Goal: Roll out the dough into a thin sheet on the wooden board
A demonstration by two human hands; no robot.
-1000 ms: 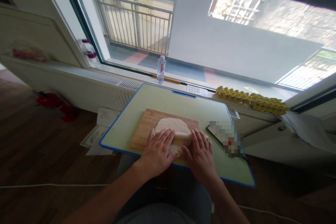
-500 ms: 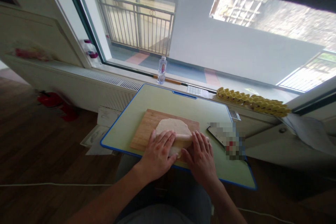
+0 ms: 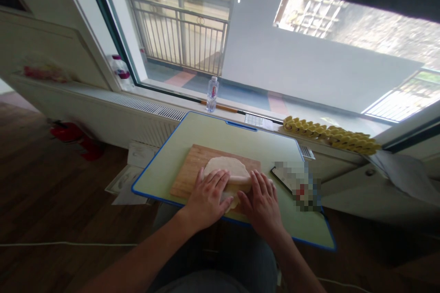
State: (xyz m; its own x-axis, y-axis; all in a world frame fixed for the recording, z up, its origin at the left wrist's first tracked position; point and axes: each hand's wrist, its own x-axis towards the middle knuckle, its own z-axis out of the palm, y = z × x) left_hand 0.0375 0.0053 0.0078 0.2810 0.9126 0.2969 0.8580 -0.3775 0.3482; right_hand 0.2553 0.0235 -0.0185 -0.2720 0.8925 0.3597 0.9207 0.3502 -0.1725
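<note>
While both hands lie palm down over the rolling pin (image 3: 239,180), the left hand (image 3: 210,197) covers its left end and the right hand (image 3: 263,199) covers its right end. The fingers of each hand extend forward across the pin, and each thumb stands apart on the near side. Whether the fingers close around the pin cannot be told, since the palms hide its underside. The pin rests crosswise on the dough sheet (image 3: 225,165). The dough lies on the wooden board (image 3: 185,176), its far part rounded and exposed, its near part visible between the thumbs. The board sits on a pale green table (image 3: 220,130) with a blue edge. To the right of the board, on the same table, lies a flat object (image 3: 298,187) obscured by pixelation. Beyond the table, on the window ledge, an upright clear bottle (image 3: 212,96) stands to the left of the yellow egg trays (image 3: 330,135). A red fire extinguisher (image 3: 79,142) is on the floor, far left.
</note>
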